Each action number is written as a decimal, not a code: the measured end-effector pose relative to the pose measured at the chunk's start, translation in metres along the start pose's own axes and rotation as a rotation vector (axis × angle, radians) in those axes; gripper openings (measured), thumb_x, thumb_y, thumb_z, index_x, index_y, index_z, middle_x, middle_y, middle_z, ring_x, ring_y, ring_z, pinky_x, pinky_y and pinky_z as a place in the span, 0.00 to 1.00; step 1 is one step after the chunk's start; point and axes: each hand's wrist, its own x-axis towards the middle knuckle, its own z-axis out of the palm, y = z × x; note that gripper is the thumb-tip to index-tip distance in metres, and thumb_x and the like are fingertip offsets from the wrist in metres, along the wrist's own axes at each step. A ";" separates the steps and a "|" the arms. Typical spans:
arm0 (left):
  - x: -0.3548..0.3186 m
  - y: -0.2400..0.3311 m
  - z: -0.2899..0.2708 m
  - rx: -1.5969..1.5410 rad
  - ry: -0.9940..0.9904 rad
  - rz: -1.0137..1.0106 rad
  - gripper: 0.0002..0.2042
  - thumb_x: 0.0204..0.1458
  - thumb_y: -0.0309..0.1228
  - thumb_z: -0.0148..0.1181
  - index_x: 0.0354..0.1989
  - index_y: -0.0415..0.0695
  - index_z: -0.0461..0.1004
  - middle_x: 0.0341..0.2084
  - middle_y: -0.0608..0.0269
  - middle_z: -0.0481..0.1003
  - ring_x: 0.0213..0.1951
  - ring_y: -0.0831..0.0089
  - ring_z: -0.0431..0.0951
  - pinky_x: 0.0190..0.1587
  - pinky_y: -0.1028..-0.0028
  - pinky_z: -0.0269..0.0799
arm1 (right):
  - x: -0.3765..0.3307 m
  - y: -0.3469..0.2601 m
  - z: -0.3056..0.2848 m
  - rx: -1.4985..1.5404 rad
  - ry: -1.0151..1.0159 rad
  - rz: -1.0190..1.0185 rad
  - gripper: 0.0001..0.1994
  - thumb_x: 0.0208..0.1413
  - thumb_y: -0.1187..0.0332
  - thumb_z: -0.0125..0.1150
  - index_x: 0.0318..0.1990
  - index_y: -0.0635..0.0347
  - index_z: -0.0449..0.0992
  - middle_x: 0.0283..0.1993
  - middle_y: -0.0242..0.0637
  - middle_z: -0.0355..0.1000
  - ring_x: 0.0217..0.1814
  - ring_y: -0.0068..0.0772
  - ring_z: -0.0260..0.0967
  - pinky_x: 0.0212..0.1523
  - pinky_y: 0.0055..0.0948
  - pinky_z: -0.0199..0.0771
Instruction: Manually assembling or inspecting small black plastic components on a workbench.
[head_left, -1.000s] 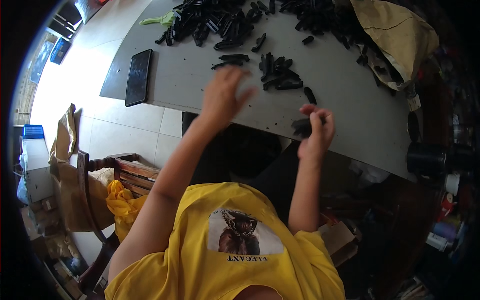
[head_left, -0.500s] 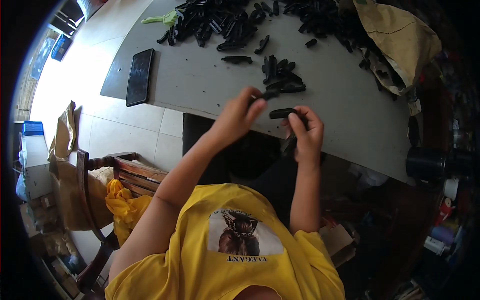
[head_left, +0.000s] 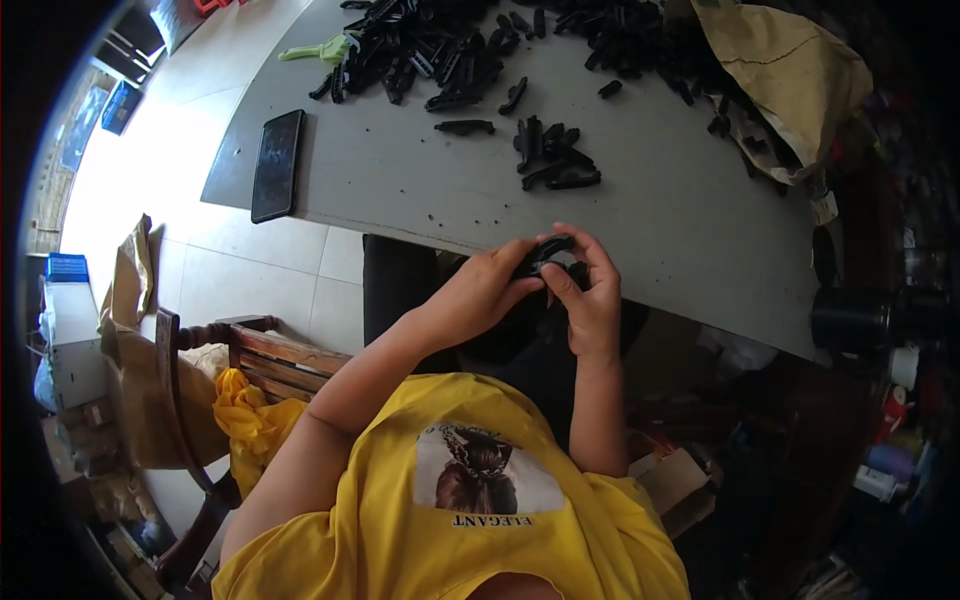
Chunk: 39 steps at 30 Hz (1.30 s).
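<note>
My left hand (head_left: 500, 275) and my right hand (head_left: 588, 300) meet just over the near edge of the grey table (head_left: 380, 200). Fingers of both are closed around small, dark, elongated black plastic parts (head_left: 545, 252). Where one part ends and the other begins is hidden by my fingers. Beyond my hands lies a small group of similar black parts (head_left: 555, 160). A single black part (head_left: 465, 127) rests flat to the left of that group, and another (head_left: 514, 95) lies a bit farther away.
Heaps of black parts (head_left: 430, 55) cover the table's far side. A light green tool (head_left: 318, 50) touches the left heap. A phone (head_left: 278, 165) lies near the left edge. A brown paper bag (head_left: 790, 75) stands at far right. A wooden chair (head_left: 270, 350) is at my left.
My left hand has come down and right from the table's parts, carrying a black part to my right hand. The two hands, apart before, are now together; my right hand has lowered slightly.
</note>
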 end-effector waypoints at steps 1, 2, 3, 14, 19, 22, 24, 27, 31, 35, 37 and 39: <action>-0.002 0.000 -0.001 0.003 -0.037 -0.071 0.21 0.50 0.27 0.55 0.53 0.37 0.62 0.37 0.45 0.73 0.39 0.49 0.73 0.40 0.67 0.68 | -0.002 0.002 -0.001 -0.016 -0.010 0.016 0.25 0.47 0.66 0.66 0.52 0.65 0.65 0.43 0.35 0.69 0.37 0.16 0.65 0.30 0.11 0.63; -0.002 0.001 -0.003 0.003 -0.039 -0.071 0.21 0.50 0.27 0.55 0.53 0.37 0.62 0.37 0.45 0.73 0.39 0.49 0.73 0.40 0.67 0.68 | -0.005 0.003 -0.002 -0.015 -0.008 0.016 0.25 0.47 0.66 0.66 0.52 0.65 0.65 0.43 0.35 0.69 0.37 0.16 0.65 0.30 0.11 0.63; -0.002 0.003 -0.004 -0.017 -0.065 -0.118 0.20 0.50 0.27 0.56 0.52 0.37 0.63 0.36 0.46 0.73 0.38 0.50 0.73 0.40 0.67 0.68 | -0.007 0.003 -0.002 0.002 -0.002 0.030 0.26 0.47 0.66 0.67 0.52 0.66 0.65 0.43 0.35 0.69 0.37 0.16 0.65 0.30 0.11 0.63; -0.011 0.004 0.007 0.148 0.008 -0.038 0.21 0.48 0.28 0.58 0.51 0.37 0.62 0.38 0.47 0.70 0.40 0.49 0.72 0.40 0.64 0.68 | -0.029 -0.002 0.012 -0.248 0.238 -0.076 0.10 0.46 0.72 0.66 0.27 0.64 0.69 0.25 0.29 0.67 0.29 0.19 0.62 0.37 0.19 0.63; -0.011 0.007 0.006 0.100 -0.004 -0.015 0.21 0.47 0.27 0.58 0.50 0.36 0.63 0.37 0.46 0.71 0.39 0.48 0.72 0.40 0.64 0.69 | -0.035 0.006 0.009 -0.259 0.281 -0.151 0.10 0.46 0.73 0.66 0.28 0.63 0.69 0.25 0.27 0.65 0.25 0.14 0.59 0.27 0.14 0.59; -0.012 0.005 0.002 0.042 -0.017 0.013 0.20 0.47 0.26 0.58 0.48 0.35 0.65 0.36 0.46 0.72 0.37 0.49 0.73 0.39 0.65 0.69 | -0.031 0.006 0.015 -0.137 0.321 -0.153 0.13 0.45 0.70 0.68 0.32 0.63 0.68 0.25 0.27 0.65 0.24 0.14 0.60 0.25 0.14 0.60; -0.014 0.001 0.002 0.031 -0.005 0.049 0.18 0.47 0.27 0.58 0.47 0.34 0.66 0.35 0.45 0.72 0.37 0.48 0.73 0.39 0.65 0.70 | -0.029 0.000 0.015 -0.068 0.341 -0.176 0.14 0.45 0.69 0.69 0.34 0.63 0.68 0.25 0.28 0.65 0.23 0.14 0.60 0.25 0.14 0.61; -0.018 0.000 -0.001 -0.004 -0.036 0.063 0.18 0.47 0.27 0.59 0.45 0.33 0.68 0.36 0.44 0.73 0.36 0.49 0.74 0.38 0.66 0.70 | -0.029 -0.005 0.003 0.240 0.023 0.182 0.15 0.45 0.66 0.68 0.33 0.63 0.68 0.26 0.27 0.66 0.27 0.15 0.60 0.28 0.16 0.62; -0.022 -0.002 0.002 -0.051 -0.081 -0.001 0.19 0.45 0.30 0.62 0.44 0.35 0.70 0.35 0.47 0.73 0.36 0.52 0.74 0.38 0.67 0.70 | -0.036 0.010 -0.004 0.105 0.021 0.123 0.14 0.47 0.64 0.67 0.35 0.62 0.70 0.28 0.26 0.67 0.27 0.14 0.61 0.26 0.13 0.61; -0.012 -0.014 -0.028 0.215 -0.160 0.075 0.17 0.44 0.34 0.62 0.43 0.42 0.73 0.32 0.55 0.72 0.38 0.57 0.73 0.40 0.66 0.69 | -0.026 0.024 -0.023 -0.240 -0.146 0.009 0.17 0.51 0.59 0.62 0.40 0.64 0.72 0.33 0.29 0.70 0.33 0.17 0.65 0.35 0.15 0.65; -0.009 -0.032 -0.043 0.352 0.052 0.037 0.15 0.45 0.31 0.61 0.42 0.42 0.73 0.34 0.56 0.72 0.38 0.57 0.72 0.41 0.66 0.69 | -0.003 0.004 -0.029 -0.183 -0.047 0.171 0.15 0.55 0.58 0.57 0.39 0.63 0.75 0.34 0.32 0.72 0.40 0.20 0.67 0.45 0.21 0.65; 0.006 -0.044 -0.057 0.372 0.267 -0.003 0.12 0.46 0.27 0.60 0.40 0.42 0.73 0.35 0.55 0.72 0.39 0.57 0.72 0.42 0.66 0.68 | 0.046 -0.010 -0.040 -0.272 0.063 -0.040 0.12 0.58 0.64 0.53 0.39 0.65 0.74 0.35 0.34 0.72 0.41 0.23 0.67 0.46 0.24 0.66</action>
